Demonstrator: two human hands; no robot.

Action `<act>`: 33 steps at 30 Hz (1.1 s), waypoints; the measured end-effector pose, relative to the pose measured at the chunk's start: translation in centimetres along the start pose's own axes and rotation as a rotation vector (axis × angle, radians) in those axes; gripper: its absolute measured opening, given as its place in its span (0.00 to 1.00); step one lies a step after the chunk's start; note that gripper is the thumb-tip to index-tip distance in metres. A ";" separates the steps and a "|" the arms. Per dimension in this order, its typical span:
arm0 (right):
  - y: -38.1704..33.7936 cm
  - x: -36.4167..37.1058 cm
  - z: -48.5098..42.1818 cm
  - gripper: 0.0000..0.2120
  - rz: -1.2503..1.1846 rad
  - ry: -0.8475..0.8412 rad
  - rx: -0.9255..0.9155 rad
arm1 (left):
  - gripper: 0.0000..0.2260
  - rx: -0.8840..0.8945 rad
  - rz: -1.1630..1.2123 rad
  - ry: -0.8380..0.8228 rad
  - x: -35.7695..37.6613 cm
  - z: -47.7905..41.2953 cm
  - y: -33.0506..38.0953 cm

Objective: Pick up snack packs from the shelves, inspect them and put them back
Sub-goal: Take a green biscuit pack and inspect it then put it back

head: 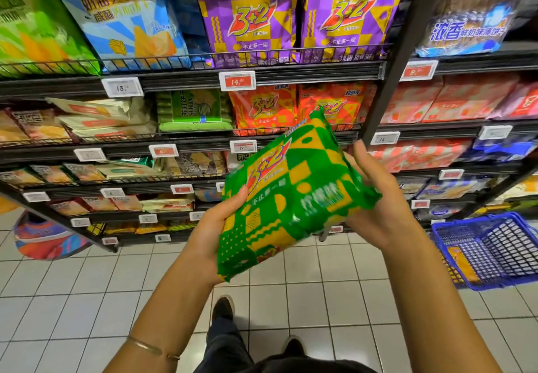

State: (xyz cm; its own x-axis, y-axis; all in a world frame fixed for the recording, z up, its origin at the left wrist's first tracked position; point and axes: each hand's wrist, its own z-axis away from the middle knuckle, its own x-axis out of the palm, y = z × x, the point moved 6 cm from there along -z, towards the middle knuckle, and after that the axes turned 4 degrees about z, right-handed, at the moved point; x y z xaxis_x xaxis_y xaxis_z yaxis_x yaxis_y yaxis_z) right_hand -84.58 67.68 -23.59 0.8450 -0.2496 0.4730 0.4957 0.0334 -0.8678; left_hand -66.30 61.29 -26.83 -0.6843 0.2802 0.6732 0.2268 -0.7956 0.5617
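- The green-and-yellow 3+2 cracker pack [294, 195] is off the shelves [291, 67], held tilted in front of them above the tiled floor [87, 300].
- The left hand [212, 227] grips its left edge, thumb on the front.
- The right hand [375, 198] cups its right end, fingers curled behind.
- Judged from this, pickup is done and inspection is under way; putting the pack back remains.
- A blue basket [492, 244] stands nearby.
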 end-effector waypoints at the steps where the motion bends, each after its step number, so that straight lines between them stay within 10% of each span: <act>1: 0.1 -0.3 0.3 0.25 -0.004 -0.017 0.032 | 0.15 0.025 -0.016 0.008 -0.6 -0.2 0.5; 6: 1.2 -1.3 -0.1 0.24 0.132 0.086 0.095 | 0.34 0.200 -0.296 0.033 -2.3 -0.7 2.6; 33: 2.4 -2.2 0.2 0.26 0.202 0.173 -0.034 | 0.28 0.239 -0.436 0.037 -2.4 -0.5 2.5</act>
State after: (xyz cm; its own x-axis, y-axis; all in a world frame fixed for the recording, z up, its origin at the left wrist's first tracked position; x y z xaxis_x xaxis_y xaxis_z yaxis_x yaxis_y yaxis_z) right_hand -85.27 68.50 -26.69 0.8775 -0.4034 0.2595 0.3113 0.0673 -0.9479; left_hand -64.43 58.39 -27.27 -0.7743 0.5364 0.3357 0.0637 -0.4617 0.8847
